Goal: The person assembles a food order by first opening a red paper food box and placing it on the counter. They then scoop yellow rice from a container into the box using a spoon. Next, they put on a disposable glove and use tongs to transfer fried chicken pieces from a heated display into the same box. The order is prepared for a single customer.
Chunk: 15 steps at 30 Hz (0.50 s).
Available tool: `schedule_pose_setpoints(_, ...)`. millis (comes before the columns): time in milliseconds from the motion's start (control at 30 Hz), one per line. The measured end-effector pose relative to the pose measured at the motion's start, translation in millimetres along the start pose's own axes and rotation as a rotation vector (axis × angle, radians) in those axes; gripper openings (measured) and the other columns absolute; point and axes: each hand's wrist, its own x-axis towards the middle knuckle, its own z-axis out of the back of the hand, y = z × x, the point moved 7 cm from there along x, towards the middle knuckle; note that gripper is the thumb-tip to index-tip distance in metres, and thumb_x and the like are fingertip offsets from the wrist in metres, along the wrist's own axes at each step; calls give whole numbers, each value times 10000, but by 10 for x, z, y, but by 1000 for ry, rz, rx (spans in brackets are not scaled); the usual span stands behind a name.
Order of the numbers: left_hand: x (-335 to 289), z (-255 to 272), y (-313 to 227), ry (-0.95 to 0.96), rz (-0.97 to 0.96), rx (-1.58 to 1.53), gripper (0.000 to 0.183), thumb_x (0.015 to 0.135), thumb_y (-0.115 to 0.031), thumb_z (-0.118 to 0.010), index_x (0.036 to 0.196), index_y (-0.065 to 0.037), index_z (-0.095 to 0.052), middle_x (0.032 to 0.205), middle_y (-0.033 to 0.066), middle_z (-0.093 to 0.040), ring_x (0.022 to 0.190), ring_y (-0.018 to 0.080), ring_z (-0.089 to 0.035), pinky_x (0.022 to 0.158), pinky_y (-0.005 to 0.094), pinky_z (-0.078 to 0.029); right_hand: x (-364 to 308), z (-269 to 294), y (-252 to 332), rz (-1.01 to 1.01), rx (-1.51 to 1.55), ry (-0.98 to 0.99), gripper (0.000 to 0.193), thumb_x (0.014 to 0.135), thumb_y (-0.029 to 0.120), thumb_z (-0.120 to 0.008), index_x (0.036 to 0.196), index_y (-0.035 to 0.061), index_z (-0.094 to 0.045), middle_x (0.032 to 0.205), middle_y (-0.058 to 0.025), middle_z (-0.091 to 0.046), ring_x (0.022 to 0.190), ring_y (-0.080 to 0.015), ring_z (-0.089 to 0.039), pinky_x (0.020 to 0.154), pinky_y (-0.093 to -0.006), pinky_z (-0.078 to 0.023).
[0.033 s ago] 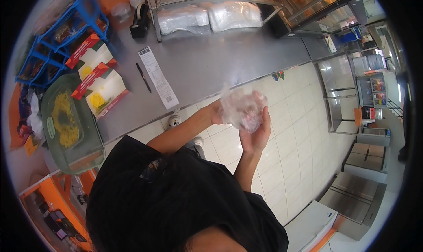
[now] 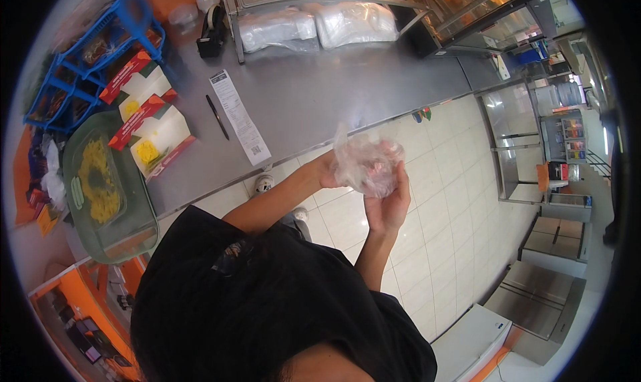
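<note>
In front of my body, over the gap past the counter's edge, I hold a crumpled clear plastic bag (image 2: 369, 165) between both hands. My left hand (image 2: 329, 172) grips its left side, the fingers mostly hidden behind the film. Under and around the right side is my right hand (image 2: 387, 205), its thumb up along the plastic and its fingertips showing through. Whether anything lies inside the bag is hard to tell. Closest on the steel counter (image 2: 314, 98) lie a long printed receipt (image 2: 240, 119) and a black pen (image 2: 217, 117).
At left, two red-and-white open boxes (image 2: 160, 141) with yellow food stand by a green tray (image 2: 140, 212) holding a tub of yellow food (image 2: 100, 181). Behind are a blue basket (image 2: 60, 81), a black tape dispenser (image 2: 212, 33) and plastic-wrapped packs (image 2: 357, 27). A heated display (image 2: 461, 8) stands far right.
The plastic bag has shifted and crumpled a little differently between my hands. Both hands stay in nearly the same place.
</note>
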Motion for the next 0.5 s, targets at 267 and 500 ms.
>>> schedule_pose_setpoints(267, -235, 360, 456, -208, 461, 179, 516, 879, -269, -665, 1335, -112, -482, 1174, 34, -568, 1079, 138, -538, 909, 303, -473, -247, 9, -373, -112, 765, 213, 465, 987, 396, -323, 1251, 61, -509, 1219, -144, -572, 1131, -336, -548, 831, -573, -500)
schedule_pose_setpoints(500, -323, 373, 520, -13, 55, 265, 602, 902, -328, -645, 1408, -125, -392, 1272, 109, -518, 1126, 210, -518, 937, 351, -439, -356, 162, -644, -472, 993, 339, 448, 866, 405, -558, 1232, 153, -503, 1242, -106, -442, 1156, -349, -422, 823, -590, -351)
